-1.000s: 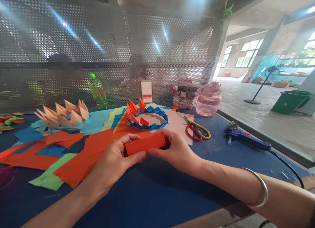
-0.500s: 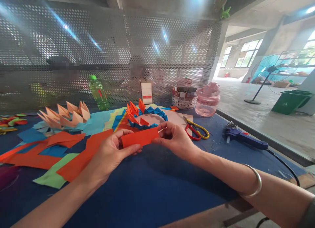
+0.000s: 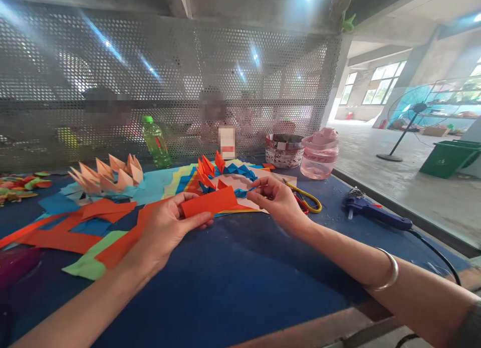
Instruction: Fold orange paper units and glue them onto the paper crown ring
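Note:
My left hand pinches the left end of a folded orange paper strip, thumb on the near side. The strip is held just above the blue table, tilted up toward the right. Just off its right end is my right hand, thumb and fingertips slightly apart and nothing seen between them. Behind both hands stands a ring of folded blue paper points with several upright orange points at its left. The strip and right fingers cover part of the ring, which rests on stacked coloured sheets.
Red and yellow-handled scissors lie right of my right hand, with a blue glue gun and its cord farther right. A pink jug, round container, green bottle and peach paper crown line the back. Orange sheets lie left.
My right hand has let go of the strip's right end and moved slightly right. The strip stays in my left hand. The view has shifted a little.

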`<state>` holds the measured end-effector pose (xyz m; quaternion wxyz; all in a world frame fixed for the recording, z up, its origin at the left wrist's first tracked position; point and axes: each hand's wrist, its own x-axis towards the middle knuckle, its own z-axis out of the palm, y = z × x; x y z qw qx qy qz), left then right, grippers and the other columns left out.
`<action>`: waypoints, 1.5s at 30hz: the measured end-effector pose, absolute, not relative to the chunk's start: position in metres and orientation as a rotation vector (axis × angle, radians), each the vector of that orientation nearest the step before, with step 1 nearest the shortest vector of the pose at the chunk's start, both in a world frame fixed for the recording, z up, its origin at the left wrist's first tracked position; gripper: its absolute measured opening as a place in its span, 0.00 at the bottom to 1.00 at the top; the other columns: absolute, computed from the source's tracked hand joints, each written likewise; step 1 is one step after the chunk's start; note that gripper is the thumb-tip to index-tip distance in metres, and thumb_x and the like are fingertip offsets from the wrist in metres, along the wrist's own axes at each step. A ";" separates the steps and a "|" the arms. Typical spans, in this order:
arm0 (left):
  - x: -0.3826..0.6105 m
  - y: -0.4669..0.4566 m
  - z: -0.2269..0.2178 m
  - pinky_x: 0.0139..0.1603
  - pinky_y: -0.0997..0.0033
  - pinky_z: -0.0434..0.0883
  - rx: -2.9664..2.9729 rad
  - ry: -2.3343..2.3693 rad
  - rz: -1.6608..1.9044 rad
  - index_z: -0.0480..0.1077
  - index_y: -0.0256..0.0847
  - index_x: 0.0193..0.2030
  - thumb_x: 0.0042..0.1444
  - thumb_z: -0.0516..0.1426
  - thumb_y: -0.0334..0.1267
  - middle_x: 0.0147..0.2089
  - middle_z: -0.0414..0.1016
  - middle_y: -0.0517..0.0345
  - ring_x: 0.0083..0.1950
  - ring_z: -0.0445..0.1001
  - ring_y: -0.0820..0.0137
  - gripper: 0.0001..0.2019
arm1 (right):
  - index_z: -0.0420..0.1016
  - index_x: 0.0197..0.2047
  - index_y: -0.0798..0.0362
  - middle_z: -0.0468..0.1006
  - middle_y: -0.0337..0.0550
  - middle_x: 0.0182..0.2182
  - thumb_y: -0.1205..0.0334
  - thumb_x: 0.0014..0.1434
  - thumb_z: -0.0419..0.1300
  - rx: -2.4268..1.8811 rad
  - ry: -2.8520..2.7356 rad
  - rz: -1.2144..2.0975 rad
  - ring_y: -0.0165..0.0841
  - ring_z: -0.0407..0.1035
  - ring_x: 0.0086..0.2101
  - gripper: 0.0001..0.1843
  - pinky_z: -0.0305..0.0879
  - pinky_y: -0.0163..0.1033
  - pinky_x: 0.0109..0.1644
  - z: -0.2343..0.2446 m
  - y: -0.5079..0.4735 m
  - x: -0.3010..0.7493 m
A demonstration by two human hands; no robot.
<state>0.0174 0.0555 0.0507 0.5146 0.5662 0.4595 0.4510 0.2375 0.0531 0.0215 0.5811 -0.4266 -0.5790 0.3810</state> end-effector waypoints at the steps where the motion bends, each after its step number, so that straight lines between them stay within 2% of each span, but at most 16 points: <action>1: 0.018 0.055 0.051 0.35 0.75 0.74 1.360 1.103 1.082 0.68 0.39 0.40 0.38 0.72 0.37 0.30 0.79 0.62 0.29 0.78 0.71 0.24 | 0.69 0.42 0.54 0.75 0.35 0.28 0.51 0.50 0.69 -0.983 -1.351 0.926 0.27 0.69 0.28 0.22 0.64 0.34 0.34 0.022 0.052 0.236; 5: 0.022 0.052 0.049 0.35 0.74 0.75 1.367 1.058 1.032 0.67 0.40 0.39 0.37 0.72 0.38 0.31 0.80 0.62 0.30 0.79 0.69 0.24 | 0.65 0.49 0.52 0.79 0.43 0.37 0.53 0.46 0.72 -0.923 -1.411 1.179 0.31 0.74 0.35 0.31 0.68 0.36 0.37 0.019 0.042 0.223; 10: 0.026 0.049 0.040 0.32 0.74 0.74 1.396 1.044 0.991 0.66 0.41 0.40 0.36 0.72 0.38 0.30 0.79 0.63 0.29 0.78 0.70 0.25 | 0.63 0.50 0.51 0.77 0.40 0.37 0.54 0.41 0.74 -0.861 -1.375 1.293 0.32 0.73 0.35 0.36 0.70 0.36 0.39 0.012 0.033 0.212; 15: 0.026 0.049 0.031 0.34 0.75 0.73 1.442 0.978 0.931 0.66 0.42 0.41 0.41 0.70 0.36 0.33 0.79 0.63 0.32 0.77 0.71 0.23 | 0.65 0.51 0.53 0.73 0.38 0.35 0.56 0.45 0.72 -1.001 -1.491 1.126 0.28 0.66 0.30 0.32 0.66 0.34 0.34 0.010 0.032 0.214; 21: 0.027 0.048 0.033 0.33 0.73 0.73 1.437 1.027 0.913 0.65 0.43 0.41 0.39 0.71 0.38 0.31 0.80 0.64 0.31 0.78 0.69 0.25 | 0.68 0.50 0.51 0.70 0.34 0.31 0.58 0.47 0.70 -1.115 -1.575 0.962 0.27 0.62 0.28 0.27 0.60 0.32 0.31 0.014 0.030 0.217; 26: 0.027 0.048 0.039 0.31 0.75 0.71 1.463 1.132 0.921 0.65 0.42 0.40 0.37 0.72 0.40 0.26 0.80 0.63 0.29 0.78 0.69 0.26 | 0.67 0.50 0.51 0.69 0.32 0.27 0.59 0.48 0.69 -1.104 -1.567 0.944 0.26 0.61 0.24 0.26 0.59 0.32 0.29 0.015 0.031 0.217; 31: 0.024 0.052 0.041 0.33 0.75 0.71 1.446 1.146 0.932 0.64 0.42 0.40 0.34 0.72 0.40 0.28 0.81 0.64 0.30 0.79 0.70 0.27 | 0.67 0.48 0.51 0.69 0.32 0.27 0.61 0.47 0.68 -1.149 -1.570 0.841 0.26 0.61 0.25 0.25 0.57 0.31 0.27 0.014 0.035 0.221; 36: 0.020 0.055 0.041 0.33 0.75 0.71 1.471 1.154 0.979 0.64 0.42 0.38 0.35 0.71 0.40 0.24 0.76 0.69 0.29 0.78 0.71 0.26 | 0.64 0.48 0.51 0.72 0.33 0.28 0.61 0.47 0.68 -1.077 -1.489 0.973 0.27 0.65 0.25 0.26 0.61 0.32 0.28 0.015 0.039 0.223; 45: 0.018 0.055 0.044 0.35 0.74 0.71 1.506 1.128 0.999 0.63 0.42 0.39 0.37 0.71 0.39 0.24 0.74 0.70 0.29 0.78 0.71 0.25 | 0.65 0.47 0.51 0.72 0.32 0.26 0.63 0.46 0.68 -1.083 -1.462 0.977 0.27 0.64 0.24 0.26 0.60 0.32 0.27 0.017 0.040 0.223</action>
